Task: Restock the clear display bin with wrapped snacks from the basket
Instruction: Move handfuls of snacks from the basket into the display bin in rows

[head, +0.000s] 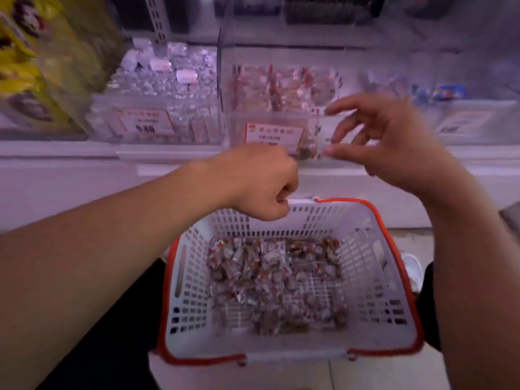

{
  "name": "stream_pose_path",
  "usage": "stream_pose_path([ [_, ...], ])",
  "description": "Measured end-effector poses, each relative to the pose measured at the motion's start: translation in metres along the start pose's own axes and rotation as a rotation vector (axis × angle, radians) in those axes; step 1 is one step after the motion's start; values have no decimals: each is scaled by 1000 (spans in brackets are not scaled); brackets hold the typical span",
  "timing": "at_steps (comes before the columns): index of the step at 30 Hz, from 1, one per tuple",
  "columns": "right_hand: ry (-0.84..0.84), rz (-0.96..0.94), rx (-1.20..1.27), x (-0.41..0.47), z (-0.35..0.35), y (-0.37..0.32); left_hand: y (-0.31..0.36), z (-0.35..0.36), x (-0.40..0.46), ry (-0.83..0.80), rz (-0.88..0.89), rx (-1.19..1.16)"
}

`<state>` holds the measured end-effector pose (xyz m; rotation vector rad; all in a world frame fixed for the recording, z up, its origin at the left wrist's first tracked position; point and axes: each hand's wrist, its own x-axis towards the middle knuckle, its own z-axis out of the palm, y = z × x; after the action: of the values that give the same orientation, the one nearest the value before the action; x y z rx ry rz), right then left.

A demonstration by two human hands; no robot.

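We see our right hand (394, 142) raised in front of the clear display bin (281, 128), thumb and forefinger pinching what looks like a small clear-wrapped snack (319, 147), the other fingers spread. Just left of that pinch, our left hand (261, 181) is curled into a fist; whether it holds anything we cannot tell. Below both hands sits the white basket (374, 277) with its red rim, and a loose layer of wrapped snacks (275, 282) covers its floor. We judge them light, crinkly and slippery, best scooped by the handful or pinched at the wrapper's twisted ends.
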<state>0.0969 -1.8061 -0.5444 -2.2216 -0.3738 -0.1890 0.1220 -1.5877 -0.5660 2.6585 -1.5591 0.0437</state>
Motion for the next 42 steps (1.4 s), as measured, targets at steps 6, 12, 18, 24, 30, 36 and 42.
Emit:
stream_pose_path([
  [6,523,-316,-104,-22,69,39,-1,70,-11,-276,-164,-171],
  [12,-470,341,-282,-85,184,129,-28,130,-35,-687,-463,-146],
  [18,-663,571,-297,-139,260,186,-9,237,-71,-592,-1097,-580],
  [24,-571,612,-351,-142,296,202,17,313,-67,-137,-1474,-640],
  [30,-451,541,-424,-145,309,202,27,344,-59,-59,-1480,-469],
  [36,-249,592,-30,-137,304,208,25,337,-48,56,-1439,-489],
  [42,-64,1013,554,-134,287,208,32,327,-44,116,-1429,-727],
])
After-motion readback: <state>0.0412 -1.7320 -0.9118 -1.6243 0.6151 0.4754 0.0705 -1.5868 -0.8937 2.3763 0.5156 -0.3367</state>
